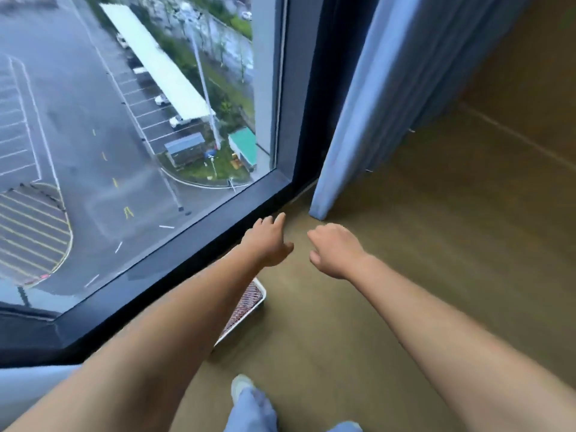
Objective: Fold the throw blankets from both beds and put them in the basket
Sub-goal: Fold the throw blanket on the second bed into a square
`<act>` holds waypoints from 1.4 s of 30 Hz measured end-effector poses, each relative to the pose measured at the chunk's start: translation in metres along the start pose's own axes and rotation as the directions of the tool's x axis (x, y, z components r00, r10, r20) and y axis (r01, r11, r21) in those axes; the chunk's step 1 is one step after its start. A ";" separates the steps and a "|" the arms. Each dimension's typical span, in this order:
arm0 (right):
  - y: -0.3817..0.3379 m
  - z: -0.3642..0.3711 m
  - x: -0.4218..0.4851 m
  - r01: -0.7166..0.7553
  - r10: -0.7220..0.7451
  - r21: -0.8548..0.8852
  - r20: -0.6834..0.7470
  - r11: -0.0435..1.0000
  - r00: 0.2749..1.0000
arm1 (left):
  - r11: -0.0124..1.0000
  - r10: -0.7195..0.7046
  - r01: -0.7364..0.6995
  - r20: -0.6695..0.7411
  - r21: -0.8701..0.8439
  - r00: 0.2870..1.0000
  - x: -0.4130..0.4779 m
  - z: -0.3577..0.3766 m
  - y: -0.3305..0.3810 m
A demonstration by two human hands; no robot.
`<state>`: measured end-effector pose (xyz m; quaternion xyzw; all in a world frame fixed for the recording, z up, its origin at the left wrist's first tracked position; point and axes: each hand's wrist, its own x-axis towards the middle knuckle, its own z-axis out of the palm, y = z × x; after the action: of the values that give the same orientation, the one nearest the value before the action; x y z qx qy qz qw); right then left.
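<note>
Basket (249, 302) on the floor along the window, under the left forearm; left hand (269, 241) and right hand (335, 251), loose and empty, extend beyond the basket, left nearer.

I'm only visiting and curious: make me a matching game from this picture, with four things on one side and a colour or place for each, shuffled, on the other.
Things:
1. curtain
2. basket
3. shoe
4. window frame

Descriptions:
A. white, near the bottom edge of the picture
B. dark, nearly black
C. blue, hanging in folds
D. white-rimmed, partly hidden under the left forearm

Pairs: 1-C, 2-D, 3-A, 4-B
</note>
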<state>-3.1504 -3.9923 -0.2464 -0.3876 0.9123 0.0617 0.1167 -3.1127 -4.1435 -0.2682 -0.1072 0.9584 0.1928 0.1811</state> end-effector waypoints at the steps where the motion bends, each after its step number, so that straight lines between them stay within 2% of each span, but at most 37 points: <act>1: 0.014 -0.010 -0.025 -0.053 0.053 0.001 -0.019 0.999 0.998 | 0.999 0.045 -0.045 -0.008 0.014 0.999 -0.005 -0.009 0.028; 4: 0.056 -0.026 -0.116 -0.263 0.266 0.053 -0.062 0.963 0.962 | 0.973 0.219 -0.218 -0.003 0.072 0.976 -0.024 -0.023 0.119; 8: 0.115 -0.032 -0.274 -0.528 0.538 0.134 -0.051 0.839 0.841 | 0.905 0.392 -0.395 0.049 0.158 0.918 -0.069 -0.008 0.259; 12: 0.163 -0.038 -0.452 -0.745 0.762 0.174 -0.055 0.643 0.645 | 0.808 0.566 -0.574 0.091 0.136 0.819 -0.151 0.035 0.417; 14: 0.176 -0.040 -0.532 -0.827 0.848 0.195 -0.060 0.528 0.527 | 0.724 0.668 -0.679 0.122 0.124 0.734 -0.203 0.056 0.489; 16: 0.185 -0.041 -0.604 -0.884 0.908 0.209 -0.074 0.418 0.412 | 0.604 0.772 -0.785 0.142 0.137 0.619 -0.253 0.076 0.555; 20: 0.196 -0.034 -0.720 -0.938 0.970 0.247 -0.077 0.244 0.233 | 0.373 0.896 -0.914 0.193 0.158 0.399 -0.339 0.114 0.666; 23: 0.203 -0.018 -0.799 -0.956 0.992 0.265 -0.050 0.124 0.114 | 0.236 0.930 -0.958 0.247 0.161 0.271 -0.396 0.152 0.735; 31: 0.260 0.021 -0.994 -0.958 0.993 0.259 0.050 -0.121 -0.112 | -0.079 0.939 -0.986 0.344 0.145 -0.025 -0.508 0.257 0.911; 37: 0.322 0.038 -1.123 -0.925 0.968 0.284 0.100 -0.251 -0.232 | -0.207 0.913 -0.965 0.387 0.158 -0.132 -0.574 0.319 1.042; 42: 0.364 0.071 -1.205 -0.896 0.955 0.329 0.113 -0.297 -0.275 | -0.260 0.881 -0.953 0.443 0.155 -0.168 -0.611 0.379 1.117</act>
<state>-2.5910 -2.8915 0.0077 0.5068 0.8608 -0.0431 -0.0160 -2.7474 -2.8975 0.0121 0.7204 0.6893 0.0436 0.0630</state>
